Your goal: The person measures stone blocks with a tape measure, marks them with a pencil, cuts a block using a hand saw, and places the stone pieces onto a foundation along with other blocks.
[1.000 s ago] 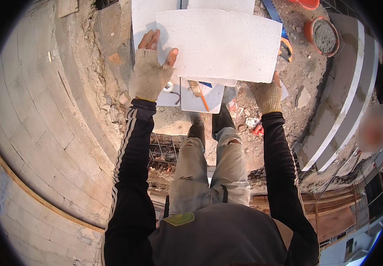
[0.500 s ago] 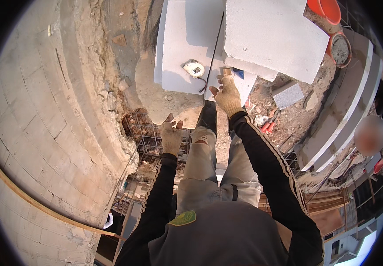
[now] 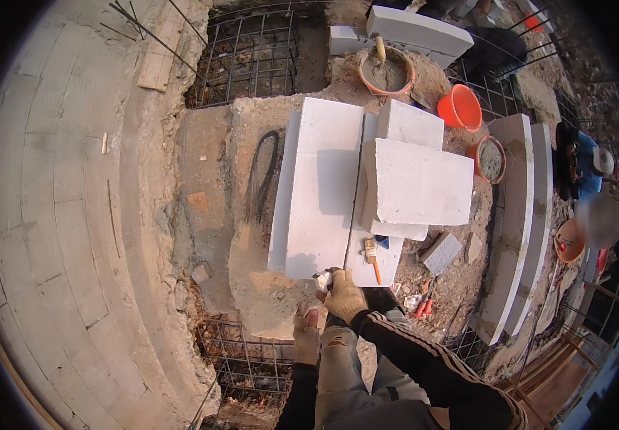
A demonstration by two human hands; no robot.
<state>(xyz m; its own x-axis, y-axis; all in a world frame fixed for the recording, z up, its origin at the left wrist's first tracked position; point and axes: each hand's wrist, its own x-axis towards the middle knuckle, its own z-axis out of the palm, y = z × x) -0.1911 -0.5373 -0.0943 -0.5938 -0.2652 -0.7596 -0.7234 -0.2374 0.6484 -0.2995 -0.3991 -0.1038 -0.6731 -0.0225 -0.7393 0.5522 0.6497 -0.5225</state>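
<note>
My gloved right hand (image 3: 345, 295) is closed around a white and black tape measure (image 3: 322, 280) at the near edge of the white blocks; the fingers hide part of it. Just left of it and lower, my gloved left hand (image 3: 306, 335) has its fingers extended and holds nothing. A long white block (image 3: 324, 179) lies in front of me, with a narrow dark gap along its right side. On the neighbouring block (image 3: 360, 276) rests a paintbrush (image 3: 372, 259) with an orange handle, beside a small blue object (image 3: 382, 241).
Stacked white blocks (image 3: 424, 183) stand right of the long block. Beyond are an orange bucket (image 3: 460, 107) and mortar tubs (image 3: 388, 77), one with a trowel (image 3: 380, 50). Rebar grids (image 3: 245, 351) cross pits near and far. Red-handled tools (image 3: 424, 308) lie on rubble. People work at far right.
My right hand has moved from the paintbrush to the tape measure, which has left the long block's top. The paintbrush lies free. The view has shifted, showing more of the far ground.
</note>
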